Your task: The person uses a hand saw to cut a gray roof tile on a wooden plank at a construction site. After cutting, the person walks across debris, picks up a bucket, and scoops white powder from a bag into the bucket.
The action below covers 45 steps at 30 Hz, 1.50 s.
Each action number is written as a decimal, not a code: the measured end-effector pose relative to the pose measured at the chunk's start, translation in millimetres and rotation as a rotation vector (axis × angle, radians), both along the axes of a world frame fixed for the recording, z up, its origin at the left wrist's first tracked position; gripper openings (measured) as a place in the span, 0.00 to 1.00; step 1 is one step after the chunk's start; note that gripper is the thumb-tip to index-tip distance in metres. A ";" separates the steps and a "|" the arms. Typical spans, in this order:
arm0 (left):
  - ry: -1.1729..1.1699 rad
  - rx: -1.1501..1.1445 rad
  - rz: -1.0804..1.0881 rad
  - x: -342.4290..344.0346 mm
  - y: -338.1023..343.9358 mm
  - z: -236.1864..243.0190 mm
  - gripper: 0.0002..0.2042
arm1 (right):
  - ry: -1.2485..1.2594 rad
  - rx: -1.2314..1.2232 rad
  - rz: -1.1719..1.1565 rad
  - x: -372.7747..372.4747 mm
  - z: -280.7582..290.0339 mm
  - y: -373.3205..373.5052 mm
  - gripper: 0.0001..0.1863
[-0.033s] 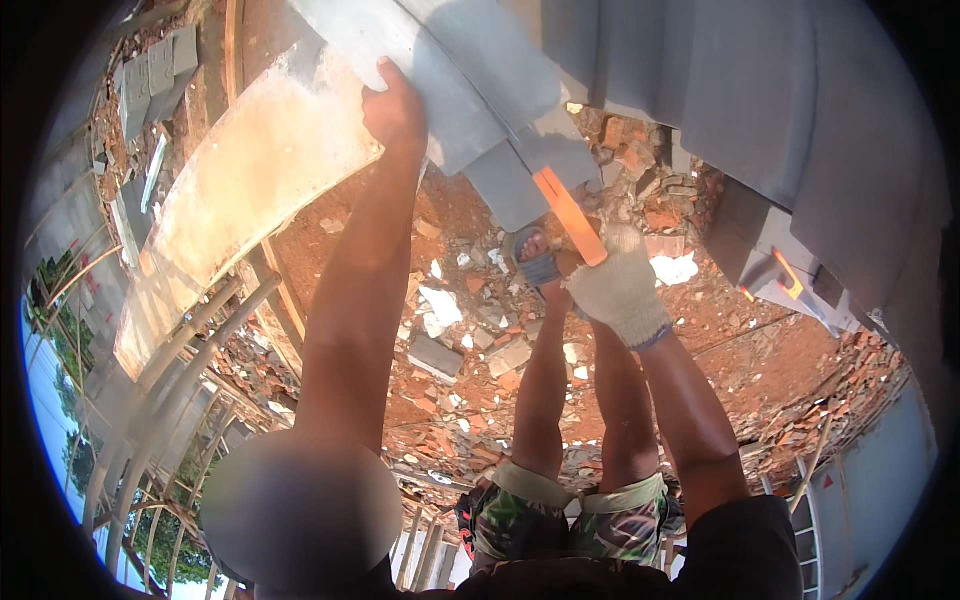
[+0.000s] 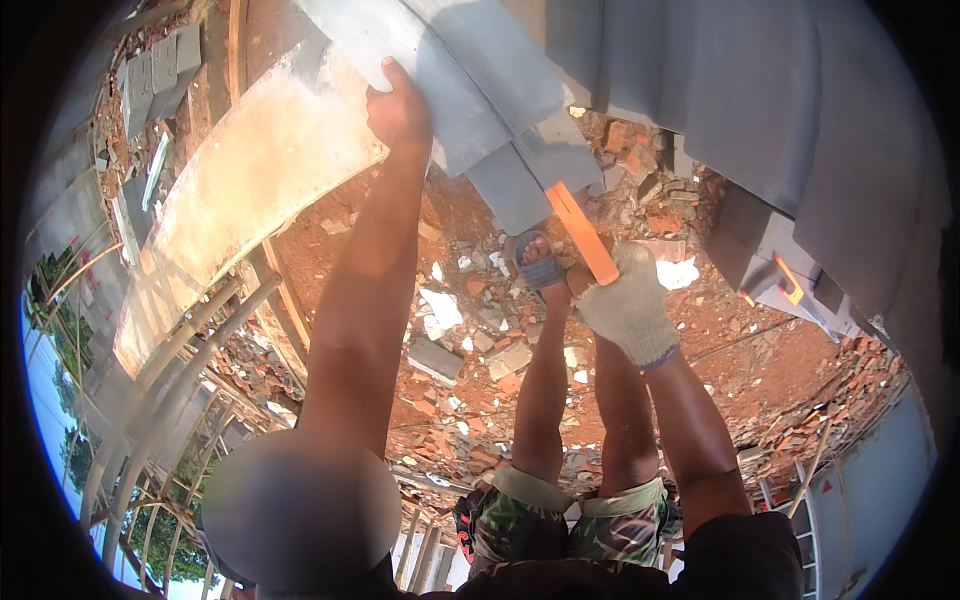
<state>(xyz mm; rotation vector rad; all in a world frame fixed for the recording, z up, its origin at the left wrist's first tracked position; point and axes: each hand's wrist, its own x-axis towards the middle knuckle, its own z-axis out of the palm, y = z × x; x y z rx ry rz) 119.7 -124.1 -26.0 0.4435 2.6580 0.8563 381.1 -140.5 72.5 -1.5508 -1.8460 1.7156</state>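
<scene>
Here, the gloved right hand (image 2: 628, 305) grasps an orange-handled saw (image 2: 582, 235), its thin blade running ahead along the grey panel (image 2: 455, 115). The bare left hand (image 2: 402, 110) touches the panel, its grip unclear. Likely light and springy-bladed, the saw is best held by its handle.

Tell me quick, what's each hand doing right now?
Left hand: on the grey board, thumb out; can't tell if it's gripping.
Right hand, in a glove: closed, holding the orange handle.
</scene>
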 end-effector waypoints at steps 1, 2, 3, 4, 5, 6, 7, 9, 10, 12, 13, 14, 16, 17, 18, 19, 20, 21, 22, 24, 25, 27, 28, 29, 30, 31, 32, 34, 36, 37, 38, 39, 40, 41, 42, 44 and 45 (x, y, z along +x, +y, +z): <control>0.023 -0.050 0.030 0.7 2.0 -0.2 0.45 | 0.087 0.123 -0.022 3.9 1.0 -2.2 0.11; 0.034 -0.104 0.062 1.9 -0.2 0.6 0.43 | -0.066 -0.164 0.092 7.2 2.1 -2.8 0.11; 0.027 -0.158 0.083 2.9 1.0 1.7 0.41 | -0.149 -0.301 0.252 10.9 2.4 -4.2 0.11; 0.053 -0.135 0.080 3.9 4.9 1.9 0.38 | -0.179 -0.241 0.212 14.5 2.3 -5.8 0.11; 0.049 -0.112 0.066 4.9 6.2 3.6 0.39 | -0.161 -0.172 0.188 17.7 1.6 -7.2 0.12; 0.019 -0.186 0.112 7.3 9.4 4.4 0.39 | -0.112 -0.088 0.162 20.7 0.9 -9.3 0.12; 0.018 -0.209 0.119 7.6 11.7 6.4 0.39 | -0.117 -0.310 0.065 23.1 0.0 -10.7 0.12; 0.016 -0.180 0.109 8.3 18.8 8.8 0.39 | -0.081 -0.083 0.106 29.2 -5.0 -18.7 0.13; 0.002 -0.168 0.095 9.4 19.8 9.1 0.39 | -0.083 0.025 0.126 31.2 -7.4 -23.5 0.14; 0.002 -0.161 0.114 9.6 19.2 9.4 0.39 | -0.020 -0.053 0.075 26.9 -3.9 -20.4 0.11; 0.018 -0.154 0.131 9.6 18.3 9.2 0.40 | -0.037 -0.095 0.073 18.9 -2.9 -14.4 0.11; -0.001 -0.168 0.136 8.9 17.6 8.2 0.41 | -0.065 -0.149 0.057 10.8 -3.7 -9.6 0.10; 0.027 -0.176 0.100 7.1 16.6 6.4 0.41 | -0.064 -0.312 0.002 1.8 -7.0 -5.1 0.09; 0.028 -0.130 0.076 6.7 15.0 5.9 0.41 | -0.117 -0.293 0.040 1.7 -8.5 -4.3 0.10; 0.007 -0.154 0.123 6.1 13.7 5.5 0.41 | -0.123 -0.233 0.058 3.2 -9.5 -5.8 0.12; -0.017 -0.145 0.111 5.6 14.3 5.2 0.41 | -0.082 -0.162 0.035 8.3 -9.6 -12.4 0.10; -0.035 -0.121 0.106 5.4 14.6 5.5 0.41 | -0.002 -0.035 0.003 15.7 -9.8 -21.8 0.08; -0.022 -0.107 0.099 5.4 15.6 6.2 0.41 | -0.006 -0.068 -0.005 16.2 -10.7 -23.2 0.08; -0.013 -0.096 0.100 6.0 16.2 7.1 0.41 | 0.065 -0.028 -0.037 17.6 -12.3 -25.8 0.07; -0.010 -0.125 0.121 7.8 17.8 8.1 0.41 | -0.012 -0.326 -0.070 12.7 -13.3 -22.3 0.09; -0.012 -0.142 0.149 8.3 19.0 8.1 0.41 | -0.112 -0.334 0.049 5.3 -17.3 -12.2 0.14; -0.011 -0.112 0.140 8.1 20.6 8.5 0.41 | -0.137 -0.264 0.029 7.5 -26.4 -19.3 0.14; -0.029 -0.096 0.150 7.6 20.6 7.8 0.41 | -0.121 -0.204 0.039 12.8 -31.2 -25.5 0.14; -0.062 -0.129 0.174 7.0 18.2 7.5 0.41 | -0.123 -0.179 0.049 25.8 -28.7 -40.5 0.14; -0.055 -0.111 0.105 6.1 18.0 5.8 0.42 | -0.118 -0.058 0.100 42.3 -28.0 -55.6 0.12; -0.042 -0.083 0.091 4.5 17.0 5.0 0.42 | -0.099 0.075 0.164 56.3 -32.5 -69.1 0.11; -0.031 -0.085 0.083 3.5 14.9 4.5 0.42 | -0.027 -0.104 -0.021 66.5 -41.5 -82.3 0.10; -0.016 -0.099 0.107 3.2 11.8 2.9 0.43 | -0.061 -0.097 -0.073 80.0 -51.5 -98.5 0.09; -0.002 -0.113 0.106 3.6 11.6 2.5 0.43 | -0.042 0.125 0.025 93.5 -61.0 -111.9 0.08; -0.003 -0.124 0.103 3.5 12.6 2.9 0.43 | -0.046 0.183 0.028 102.4 -66.9 -119.4 0.08; -0.013 -0.129 0.092 4.7 13.3 3.0 0.43 | -0.083 0.107 0.039 112.2 -72.4 -127.2 0.08; -0.022 -0.180 0.112 5.0 13.7 4.6 0.38 | -0.087 0.048 0.045 123.4 -76.7 -135.0 0.08; -0.014 -0.209 0.121 7.0 13.0 5.9 0.39 | -0.050 0.024 0.054 136.0 -79.6 -142.9 0.09; -0.004 -0.217 0.106 6.1 15.3 8.1 0.39 | 0.020 -0.037 0.020 150.2 -81.1 -150.8 0.10; -0.003 -0.220 0.100 6.5 16.7 9.2 0.39 | -0.083 0.047 0.096 165.9 -81.1 -158.7 0.10; -0.015 -0.214 0.097 7.3 18.2 10.7 0.40 | 0.030 -0.152 0.039 202.5 -75.0 -176.5 0.09; -0.016 -0.214 0.103 7.7 17.7 10.9 0.40 | -0.129 -0.216 0.084 222.5 -68.7 -185.9 0.09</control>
